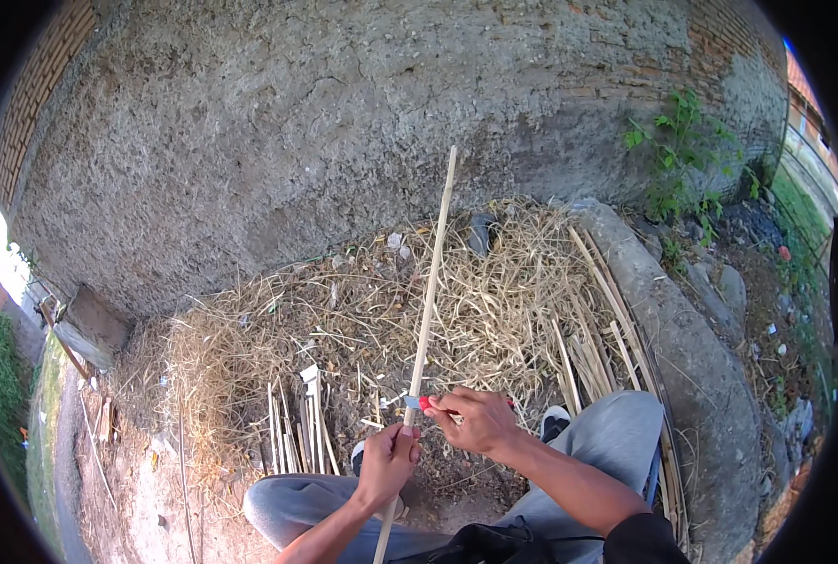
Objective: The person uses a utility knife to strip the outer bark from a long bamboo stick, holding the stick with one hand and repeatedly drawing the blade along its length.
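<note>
A rough wall (pixel 344 141) fills twelve o'clock. The left hand (pixel 388 465) is closed around a stick (pixel 428 310) pointing toward twelve; the right hand (pixel 475 420), fingers curled, grips a red-handled knife (pixel 425 402) at it.

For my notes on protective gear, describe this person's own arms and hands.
The left hand and right hand are bare: no gloves, and no watch or bracelet visible. The left forearm and right forearm are uncovered where they show. Higher up on the right is a black sleeve; no left sleeve is in view.
</note>
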A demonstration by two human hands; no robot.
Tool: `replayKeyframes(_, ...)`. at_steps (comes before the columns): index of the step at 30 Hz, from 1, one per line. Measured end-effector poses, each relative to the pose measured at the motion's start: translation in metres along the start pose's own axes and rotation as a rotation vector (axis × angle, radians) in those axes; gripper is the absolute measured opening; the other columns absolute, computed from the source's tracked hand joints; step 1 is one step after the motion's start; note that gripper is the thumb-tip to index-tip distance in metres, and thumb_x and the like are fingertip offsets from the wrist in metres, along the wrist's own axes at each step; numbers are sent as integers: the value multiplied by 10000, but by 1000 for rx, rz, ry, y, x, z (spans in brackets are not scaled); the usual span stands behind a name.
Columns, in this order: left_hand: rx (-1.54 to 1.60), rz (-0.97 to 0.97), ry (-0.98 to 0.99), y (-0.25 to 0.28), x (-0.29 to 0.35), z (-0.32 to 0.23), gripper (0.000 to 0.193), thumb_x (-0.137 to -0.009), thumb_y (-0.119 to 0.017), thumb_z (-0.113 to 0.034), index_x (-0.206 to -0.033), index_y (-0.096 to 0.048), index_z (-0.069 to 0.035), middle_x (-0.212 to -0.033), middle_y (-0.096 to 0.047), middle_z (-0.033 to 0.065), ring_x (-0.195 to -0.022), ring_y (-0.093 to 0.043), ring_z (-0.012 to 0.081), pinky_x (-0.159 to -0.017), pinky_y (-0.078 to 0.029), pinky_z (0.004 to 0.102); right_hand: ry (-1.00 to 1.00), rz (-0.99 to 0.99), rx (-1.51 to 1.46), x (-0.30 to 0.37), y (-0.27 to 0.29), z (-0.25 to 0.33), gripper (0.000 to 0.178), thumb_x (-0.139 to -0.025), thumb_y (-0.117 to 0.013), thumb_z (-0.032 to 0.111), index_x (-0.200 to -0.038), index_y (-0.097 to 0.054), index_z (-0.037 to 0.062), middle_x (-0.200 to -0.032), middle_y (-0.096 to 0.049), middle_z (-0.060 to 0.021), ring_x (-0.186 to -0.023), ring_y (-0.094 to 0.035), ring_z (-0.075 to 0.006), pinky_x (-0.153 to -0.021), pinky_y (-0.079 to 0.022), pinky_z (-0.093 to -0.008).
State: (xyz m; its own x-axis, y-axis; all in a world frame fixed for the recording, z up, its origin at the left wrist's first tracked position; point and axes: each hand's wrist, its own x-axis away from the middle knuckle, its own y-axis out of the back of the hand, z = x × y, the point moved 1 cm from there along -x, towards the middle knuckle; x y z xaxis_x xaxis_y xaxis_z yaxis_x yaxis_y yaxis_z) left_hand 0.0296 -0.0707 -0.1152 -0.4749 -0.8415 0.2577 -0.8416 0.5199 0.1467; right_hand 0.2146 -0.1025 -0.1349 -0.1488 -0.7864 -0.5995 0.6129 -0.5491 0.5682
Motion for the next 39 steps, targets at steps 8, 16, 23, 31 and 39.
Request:
replayKeyframes(8, 45, 5, 27, 2, -2, 1, 290, -1042, -450, -204, -948, -604, 23, -650, -532, -25, -518, -444, 32, -445, -345, 225, -26, 34, -36, -4, -3, -5, 177, -858, -746, 275, -804, -719, 109, -666, -646, -21, -477, -599, -211, -403, -463, -325)
replayKeyframes(16, -109, 255, 151, -1, 25, -6, 295, -1043, -469, -198, -975, -629, 40, -658, -532, -24, -563, -441, 28, -509, -376, 216, -331, -195, 47, -46, 73, -75, 183, -910, -697, 231, -879, -703, 50, -672, -675, -90, -502, -611, -223, -471, -447, -332)
replayKeyframes(23, -99, 181, 82, 0, 9, 7, 264, -1027, -463, -148, -1013, -638, 49, -668, -537, -20, -582, -437, 34, -537, -375, 222, -248, -113, -64, -22, 56, -30, 213, -890, -722, 249, -850, -678, 44, -673, -665, -102, -536, -639, -222, -497, -479, -328)
replayKeyframes(31, -2, 84, 127, 0, -4, 16, 298, -1057, -449, -200, -1084, -624, 38, -681, -520, -15, -504, -402, 30, -455, -342, 201, -179, 137, -47, 15, 21, -9, 333, -953, -615, 321, -1132, -620, 40, -765, -683, -143, -635, -678, -347, -571, -551, -428)
replayKeyframes(39, -33, 83, 55, -1, -4, 12, 300, -1058, -436, -199, -1055, -629, 31, -670, -523, -20, -507, -413, 28, -447, -353, 200, -84, 225, 44, 20, 15, -5, 333, -975, -566, 309, -1141, -626, 27, -756, -676, -155, -579, -665, -346, -519, -551, -444)
